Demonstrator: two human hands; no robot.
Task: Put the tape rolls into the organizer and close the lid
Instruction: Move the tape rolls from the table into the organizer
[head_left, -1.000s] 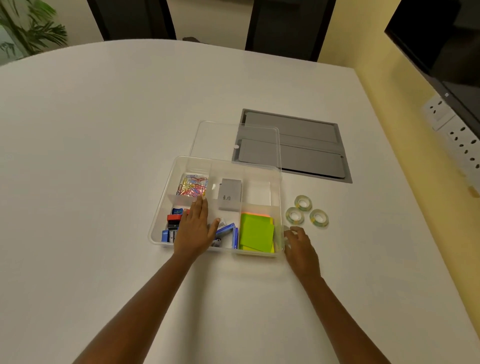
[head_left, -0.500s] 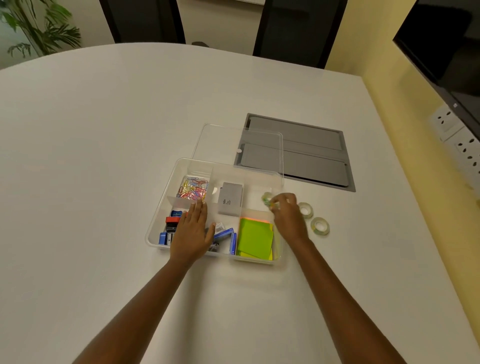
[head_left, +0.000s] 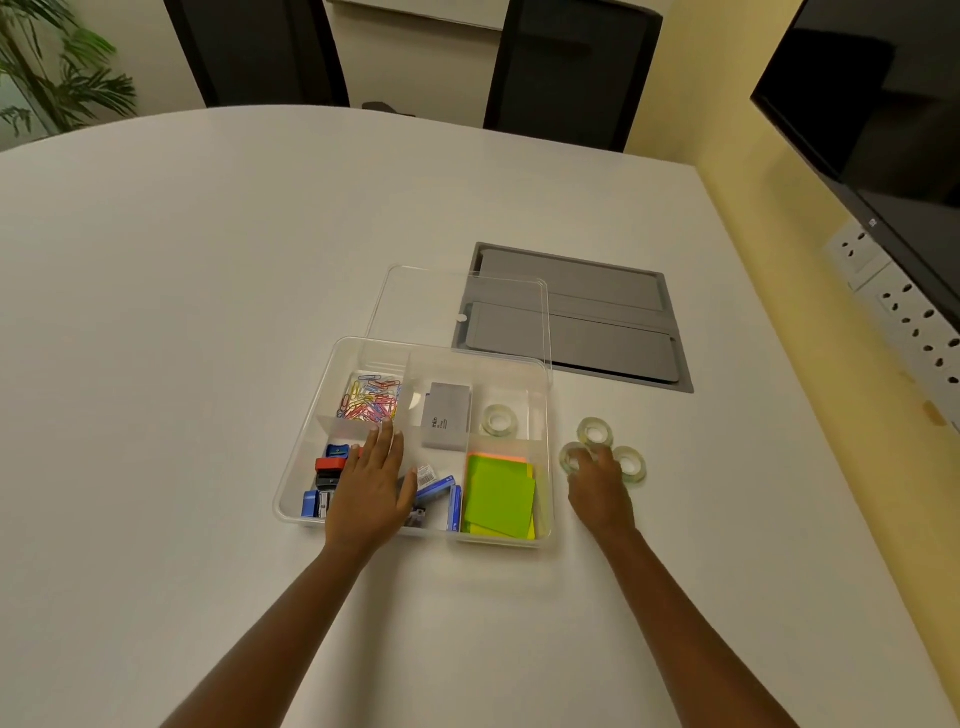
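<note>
tape roll under right grip

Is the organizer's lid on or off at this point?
Off. The clear lid lies flat on the table behind the organizer, partly over the grey floor-box panel, and the compartments are open from above.

An office meeting room: a large white conference table with a grey flip-up cable hatch beyond the fingers, dark chairs, a wall screen, sockets.
</note>
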